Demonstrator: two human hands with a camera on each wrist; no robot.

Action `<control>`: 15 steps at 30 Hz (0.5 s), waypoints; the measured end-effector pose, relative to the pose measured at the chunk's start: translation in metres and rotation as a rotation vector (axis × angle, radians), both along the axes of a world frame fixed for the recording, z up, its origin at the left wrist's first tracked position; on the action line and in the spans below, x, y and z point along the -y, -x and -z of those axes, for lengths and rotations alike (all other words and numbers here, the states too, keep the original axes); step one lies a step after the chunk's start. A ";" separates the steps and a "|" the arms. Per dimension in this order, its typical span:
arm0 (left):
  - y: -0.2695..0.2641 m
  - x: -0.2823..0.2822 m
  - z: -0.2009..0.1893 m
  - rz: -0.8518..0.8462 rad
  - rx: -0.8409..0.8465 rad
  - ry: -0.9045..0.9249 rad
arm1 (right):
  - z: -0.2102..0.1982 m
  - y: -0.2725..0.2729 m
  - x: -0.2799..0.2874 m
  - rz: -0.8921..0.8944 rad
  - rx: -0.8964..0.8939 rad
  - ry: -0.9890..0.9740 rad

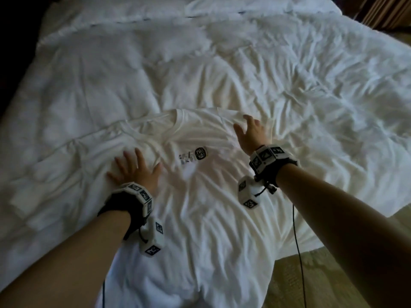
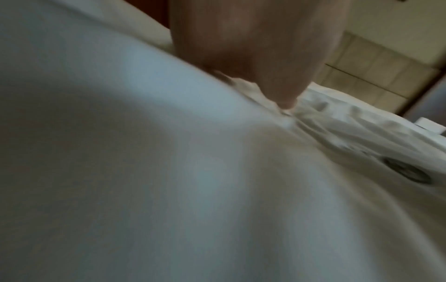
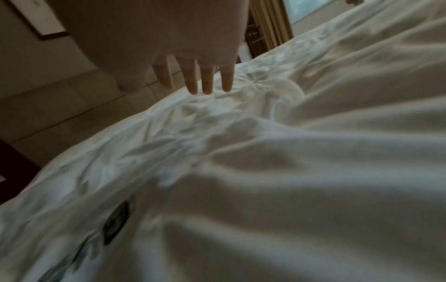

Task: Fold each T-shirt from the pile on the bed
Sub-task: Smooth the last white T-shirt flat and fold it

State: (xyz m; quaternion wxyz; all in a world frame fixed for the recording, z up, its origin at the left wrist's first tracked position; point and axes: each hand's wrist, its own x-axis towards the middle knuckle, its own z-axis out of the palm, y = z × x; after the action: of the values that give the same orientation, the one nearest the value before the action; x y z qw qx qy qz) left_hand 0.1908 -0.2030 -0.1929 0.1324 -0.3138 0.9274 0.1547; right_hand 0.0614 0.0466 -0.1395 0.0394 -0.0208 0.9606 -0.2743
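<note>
Fingers (image 1: 133,161) spread flat, T-shirt (image 1: 200,196) beneath

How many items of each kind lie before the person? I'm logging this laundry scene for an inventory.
White cotton T-shirt with a dark chest print: 1
White rumpled duvet: 1
White pillow at the bed's head: 1
Bare hands, left hand and right hand: 2
Marker-covered wrist bands: 2
Total: 7

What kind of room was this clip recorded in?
Probably a hotel-style bedroom. A large bed with a rumpled white duvet fills the head view, a white T-shirt is spread on it, and curtains beside a window plus a framed picture on the wall appear in the right wrist view.
</note>
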 end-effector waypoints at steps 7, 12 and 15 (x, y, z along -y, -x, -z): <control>-0.069 0.090 -0.006 -0.164 0.109 0.007 | 0.044 -0.022 0.035 -0.235 0.347 -0.295; -0.095 0.099 -0.005 -0.221 0.145 -0.037 | 0.090 -0.015 0.027 -0.261 0.382 -0.459; -0.088 0.097 -0.011 -0.272 0.115 -0.037 | 0.073 -0.017 0.030 -0.231 0.364 -0.424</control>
State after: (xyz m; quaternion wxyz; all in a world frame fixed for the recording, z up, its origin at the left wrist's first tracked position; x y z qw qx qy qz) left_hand 0.2790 -0.2995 -0.1816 0.1687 -0.4425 0.8642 0.1701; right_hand 0.0781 0.0169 -0.2123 0.2455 -0.0717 0.9648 -0.0604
